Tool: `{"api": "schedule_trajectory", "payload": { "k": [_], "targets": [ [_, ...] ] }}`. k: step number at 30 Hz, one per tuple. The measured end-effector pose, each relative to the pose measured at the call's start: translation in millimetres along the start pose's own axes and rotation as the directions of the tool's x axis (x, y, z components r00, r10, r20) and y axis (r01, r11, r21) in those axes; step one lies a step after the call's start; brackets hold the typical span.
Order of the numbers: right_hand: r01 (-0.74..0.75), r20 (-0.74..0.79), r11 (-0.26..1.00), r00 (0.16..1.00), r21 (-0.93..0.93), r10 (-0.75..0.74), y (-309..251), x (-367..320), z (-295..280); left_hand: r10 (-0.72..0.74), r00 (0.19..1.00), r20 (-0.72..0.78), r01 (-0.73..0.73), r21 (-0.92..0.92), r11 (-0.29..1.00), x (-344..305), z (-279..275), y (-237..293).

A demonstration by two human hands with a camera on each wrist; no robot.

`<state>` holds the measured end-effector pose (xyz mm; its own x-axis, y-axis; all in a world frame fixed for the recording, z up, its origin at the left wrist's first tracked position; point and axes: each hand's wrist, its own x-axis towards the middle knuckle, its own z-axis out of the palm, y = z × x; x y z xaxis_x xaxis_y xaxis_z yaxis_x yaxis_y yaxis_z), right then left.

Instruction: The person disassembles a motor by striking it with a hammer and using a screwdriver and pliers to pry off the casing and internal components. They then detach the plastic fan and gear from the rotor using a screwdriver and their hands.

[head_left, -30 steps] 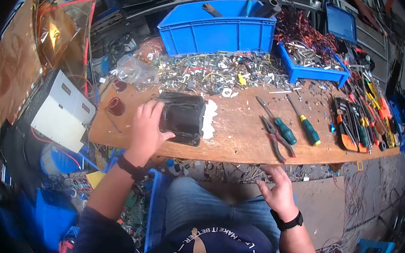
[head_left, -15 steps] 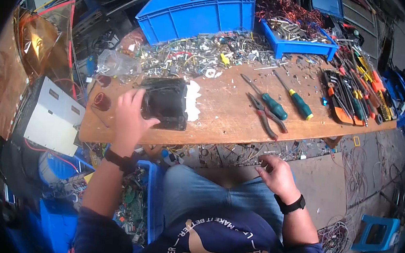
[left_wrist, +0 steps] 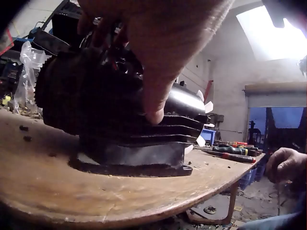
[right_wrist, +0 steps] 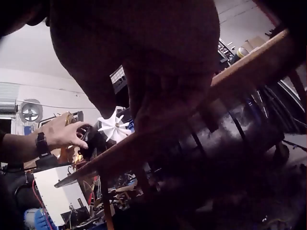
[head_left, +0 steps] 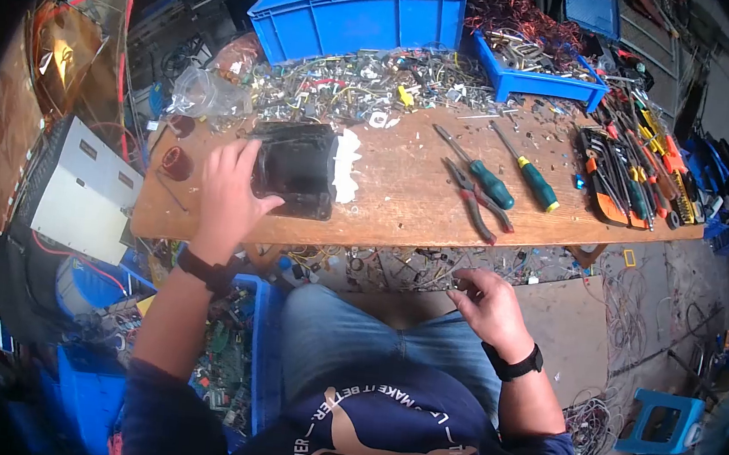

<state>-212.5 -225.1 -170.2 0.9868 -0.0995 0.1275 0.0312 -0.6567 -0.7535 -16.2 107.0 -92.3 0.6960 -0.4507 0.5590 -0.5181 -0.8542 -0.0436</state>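
Observation:
A black electric motor (head_left: 299,173) with finned sides lies on the wooden bench, its foot flat on the board. From its right end sticks a white fan (right_wrist: 115,127) with pointed blades. My left hand (head_left: 230,181) grips the motor's left end, thumb along the near fins in the left wrist view and fingers reaching over the far side. Off the bench's front edge, above my lap, my right hand (head_left: 495,310) hangs with loosely curled fingers and holds nothing. Pliers (head_left: 476,201) with red-and-black handles and two green-handled screwdrivers (head_left: 493,185) lie to the motor's right.
Small scrap parts (head_left: 334,84) cover the back of the bench (head_left: 392,213), below a large blue crate (head_left: 357,27). A blue tray (head_left: 545,87) of metal pieces stands at back right. More hand tools (head_left: 628,178) fill the right end. Brown-red rings (head_left: 177,163) sit left of the motor.
The head view has shifted, so the bench appears farther left and higher. My left hand stays on the motor. My right hand's fingers have curled in more.

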Motion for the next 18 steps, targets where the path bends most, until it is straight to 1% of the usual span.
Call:
{"api": "schedule_trajectory", "payload": {
  "k": [2,5,8,11,12,15,16,17,18],
  "targets": [
    [0.025,-0.017,1.000,1.000,-0.001,-0.025,-1.8,1.3,1.6,-0.001,0.999,0.038,0.000,0.013,1.000,1.7,-6.4,1.8],
    [0.026,-0.023,0.999,0.999,0.021,-0.025,0.6,-1.6,5.2,0.011,0.999,0.049,-0.008,-0.057,0.998,1.8,-14.3,-1.1],
    [0.002,-0.026,0.999,1.000,0.043,-0.001,7.7,-4.0,8.6,0.040,0.997,-0.061,-0.044,-0.074,0.996,9.9,-25.0,-3.4],
    [-0.016,-0.035,0.999,0.999,0.038,0.017,12.4,-7.6,9.1,0.014,0.971,-0.239,-0.047,-0.130,0.990,25.8,-51.0,10.0],
    [-0.012,-0.034,1.000,0.999,0.029,0.013,13.0,-7.6,8.6,0.026,0.947,-0.319,-0.073,-0.135,0.988,31.4,-60.5,16.1],
    [-0.106,-0.010,0.993,0.994,0.043,0.106,14.0,-10.3,7.5,0.060,0.870,-0.489,-0.181,-0.206,0.962,49.3,-70.2,18.7],
    [-0.071,-0.035,0.996,0.997,0.061,0.074,20.0,-11.0,9.4,0.031,0.857,-0.514,-0.176,-0.236,0.956,55.3,-63.4,15.7],
    [-0.055,-0.044,0.998,0.997,0.040,0.056,24.8,-12.0,9.7,-0.002,0.843,-0.538,-0.167,-0.265,0.950,59.8,-53.9,12.0],
    [-0.067,-0.033,0.997,0.997,0.049,0.069,30.0,-14.2,10.0,-0.162,0.892,-0.421,-0.065,-0.475,0.878,62.7,-42.2,8.9]
  ]
}}
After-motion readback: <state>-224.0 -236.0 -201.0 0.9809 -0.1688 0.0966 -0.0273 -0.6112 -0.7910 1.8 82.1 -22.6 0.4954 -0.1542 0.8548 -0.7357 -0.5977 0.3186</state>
